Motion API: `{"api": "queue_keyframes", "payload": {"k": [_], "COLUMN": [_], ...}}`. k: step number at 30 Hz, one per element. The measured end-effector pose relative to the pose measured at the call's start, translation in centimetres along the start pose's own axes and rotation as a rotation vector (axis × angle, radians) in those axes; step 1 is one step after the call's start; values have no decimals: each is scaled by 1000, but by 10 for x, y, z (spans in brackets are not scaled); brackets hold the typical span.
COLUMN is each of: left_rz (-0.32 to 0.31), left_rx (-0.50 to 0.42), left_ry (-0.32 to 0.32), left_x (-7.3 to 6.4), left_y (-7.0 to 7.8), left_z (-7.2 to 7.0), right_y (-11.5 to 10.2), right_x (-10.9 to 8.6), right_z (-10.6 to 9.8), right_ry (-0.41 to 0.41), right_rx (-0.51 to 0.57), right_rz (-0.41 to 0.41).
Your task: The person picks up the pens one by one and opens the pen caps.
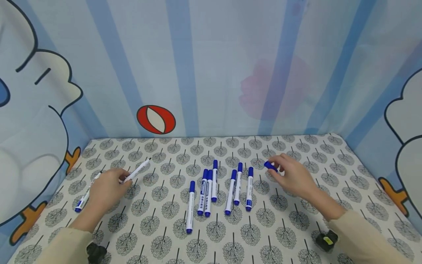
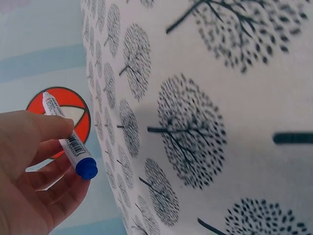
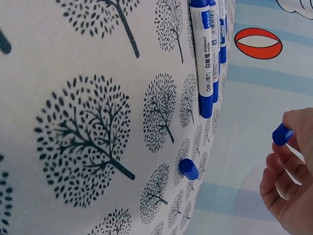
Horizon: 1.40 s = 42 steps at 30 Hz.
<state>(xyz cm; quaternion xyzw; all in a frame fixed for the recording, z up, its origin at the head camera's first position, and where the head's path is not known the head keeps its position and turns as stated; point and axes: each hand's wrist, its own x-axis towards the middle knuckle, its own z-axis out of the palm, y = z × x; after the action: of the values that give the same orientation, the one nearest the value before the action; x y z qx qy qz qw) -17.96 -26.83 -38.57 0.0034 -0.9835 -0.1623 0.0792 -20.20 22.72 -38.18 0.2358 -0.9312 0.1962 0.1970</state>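
In the head view my left hand [image 1: 110, 187] pinches an uncapped white whiteboard marker [image 1: 138, 169], its dark tip pointing up and away to the right. The left wrist view shows the blue end of this marker [image 2: 87, 167] below my thumb. On the right, my right hand [image 3: 293, 181] pinches a small blue marker cap [image 3: 282, 134] between thumb and finger, over the cloth. A second blue cap [image 3: 188, 169] lies on the cloth near that hand. Beside my left wrist lies another uncapped marker [image 1: 86, 196], partly hidden by the hand.
Several capped blue whiteboard markers [image 1: 191, 207] lie in loose groups mid-table, between the hands. A tree-patterned cloth [image 1: 250, 234] covers the table. Behind it hangs a blue-striped curtain [image 1: 217, 73] with a red ball print [image 1: 141, 117].
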Motion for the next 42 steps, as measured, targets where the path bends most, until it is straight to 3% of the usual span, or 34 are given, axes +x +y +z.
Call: {"api": "queue_keyframes", "payload": {"k": [22,28,35,42], "left_rz": [-196,-237,-290,-308], "left_rx": [36,46,41,54], "left_ry": [-160,-160,-204,-181], "left_x": [-10,-11,-13,-13], "left_y": [-29,-36,-44,-54], "left_z": [-4,-5,-10,-10], "right_y": [13,15,20,23], "right_x": [-3,-3,-7,-9], "right_z": [-1,-5,-6,-6], "right_ry": [13,-3,21,0], "right_rx": [-28,-32,-43,-64], "right_rz": [-11,14,-3,22]}}
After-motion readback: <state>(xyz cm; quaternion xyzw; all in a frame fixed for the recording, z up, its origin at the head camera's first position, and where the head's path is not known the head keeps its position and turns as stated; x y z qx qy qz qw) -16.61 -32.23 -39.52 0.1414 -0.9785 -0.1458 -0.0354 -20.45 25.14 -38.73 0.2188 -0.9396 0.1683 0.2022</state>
